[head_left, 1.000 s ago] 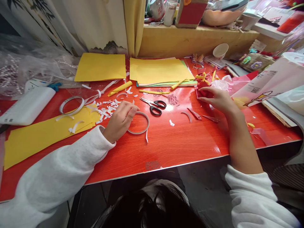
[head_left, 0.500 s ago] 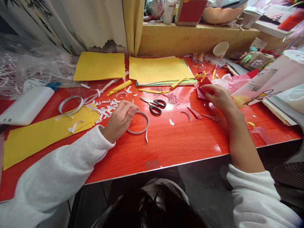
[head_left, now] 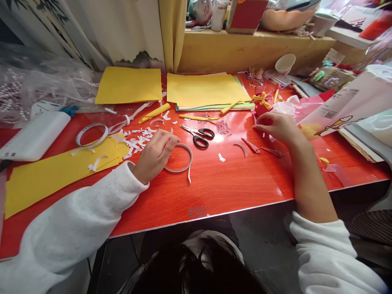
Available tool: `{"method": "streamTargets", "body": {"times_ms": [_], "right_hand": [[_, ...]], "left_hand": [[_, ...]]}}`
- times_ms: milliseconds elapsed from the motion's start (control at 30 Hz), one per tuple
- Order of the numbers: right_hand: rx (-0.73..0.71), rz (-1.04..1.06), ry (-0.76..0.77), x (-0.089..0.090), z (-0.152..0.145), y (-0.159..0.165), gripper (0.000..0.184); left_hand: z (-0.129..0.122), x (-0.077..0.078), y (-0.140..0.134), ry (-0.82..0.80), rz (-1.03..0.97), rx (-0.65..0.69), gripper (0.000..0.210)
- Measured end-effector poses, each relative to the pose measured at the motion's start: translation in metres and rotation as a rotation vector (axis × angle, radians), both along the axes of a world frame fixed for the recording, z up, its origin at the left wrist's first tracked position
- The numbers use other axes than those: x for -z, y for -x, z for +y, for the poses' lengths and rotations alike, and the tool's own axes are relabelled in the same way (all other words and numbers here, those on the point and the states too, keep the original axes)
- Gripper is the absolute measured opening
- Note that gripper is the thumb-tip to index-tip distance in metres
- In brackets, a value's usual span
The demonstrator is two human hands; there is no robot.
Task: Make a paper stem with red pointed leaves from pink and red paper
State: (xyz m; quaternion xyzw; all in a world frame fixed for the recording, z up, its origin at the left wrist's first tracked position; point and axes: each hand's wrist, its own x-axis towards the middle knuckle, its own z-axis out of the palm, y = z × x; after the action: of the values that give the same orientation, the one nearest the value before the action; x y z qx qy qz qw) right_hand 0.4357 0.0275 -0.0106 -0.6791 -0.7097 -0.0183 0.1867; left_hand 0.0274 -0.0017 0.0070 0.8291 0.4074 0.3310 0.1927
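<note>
My left hand (head_left: pixel 155 156) rests at the left of the table with its fingers curled and pressed together; what they hold, if anything, is hidden. Beside its fingertips lies a thin roll of tape (head_left: pixel 191 158) with a loose end, partly covered by the hand. My right hand (head_left: pixel 277 127) is at the near edge of a heap of red and pink paper (head_left: pixel 263 107), thumb and index fingertips close together. Whether a small pink piece is between them I cannot make out. Black-handled scissors (head_left: pixel 200 136) lie between the hands, blades slightly apart. Two narrow folded pink pieces (head_left: pixel 251 145) lie left of my right wrist.
Yellow paper sheets (head_left: pixel 205 90) are stacked at the back, with another yellow stack (head_left: pixel 128 85) beside them. Yellow strips (head_left: pixel 61 175), white scraps (head_left: pixel 136 143) and a wider tape roll (head_left: pixel 92 134) lie left. A printed white-and-pink bag (head_left: pixel 346 102) stands right, near a paper cup (head_left: pixel 284 64).
My right hand has shifted slightly toward me and left, its thumb and index fingertips now lower at the paper heap's edge. My left hand has stayed in place.
</note>
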Motion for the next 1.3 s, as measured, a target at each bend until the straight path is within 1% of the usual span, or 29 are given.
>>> {"method": "streamTargets", "body": {"times_ms": [133, 267, 367, 433, 600, 700, 800, 967, 1100, 1200, 1300], "right_hand": [[-0.022, -0.037, -0.026, 0.000, 0.000, 0.000, 0.023], [0.000, -0.025, -0.036, -0.002, -0.003, 0.001, 0.027], [0.020, -0.032, -0.049, -0.002, -0.003, 0.000, 0.025], [0.050, -0.030, -0.075, -0.001, -0.002, -0.002, 0.023], [0.205, 0.052, -0.150, -0.001, -0.002, -0.001, 0.019], [0.233, 0.116, -0.145, -0.002, -0.003, 0.001, 0.017], [0.246, 0.130, -0.138, -0.003, -0.002, 0.001, 0.019], [0.243, 0.127, -0.130, -0.001, 0.000, -0.004, 0.022], [0.243, 0.133, -0.125, -0.001, -0.002, -0.002, 0.023], [0.188, 0.154, -0.091, -0.003, -0.005, 0.004, 0.023], [0.088, 0.119, -0.034, -0.005, -0.007, 0.006, 0.022]], "left_hand": [[0.000, 0.001, 0.000, 0.002, 0.001, 0.003, 0.033], [0.000, 0.002, 0.001, 0.003, 0.007, 0.001, 0.033], [0.000, 0.002, 0.001, -0.002, 0.014, 0.000, 0.032], [0.001, 0.003, 0.002, -0.006, 0.016, 0.003, 0.033], [0.001, 0.003, 0.001, 0.001, 0.009, 0.011, 0.033], [0.001, 0.002, 0.001, 0.000, 0.009, 0.012, 0.033], [0.000, 0.001, 0.000, 0.006, 0.016, 0.013, 0.034], [0.000, 0.002, 0.001, 0.015, 0.023, 0.006, 0.034], [0.000, 0.003, 0.001, 0.013, 0.011, 0.016, 0.032], [0.000, 0.003, 0.002, 0.012, 0.005, 0.021, 0.033], [0.001, 0.003, 0.001, 0.014, 0.009, 0.027, 0.033]]}}
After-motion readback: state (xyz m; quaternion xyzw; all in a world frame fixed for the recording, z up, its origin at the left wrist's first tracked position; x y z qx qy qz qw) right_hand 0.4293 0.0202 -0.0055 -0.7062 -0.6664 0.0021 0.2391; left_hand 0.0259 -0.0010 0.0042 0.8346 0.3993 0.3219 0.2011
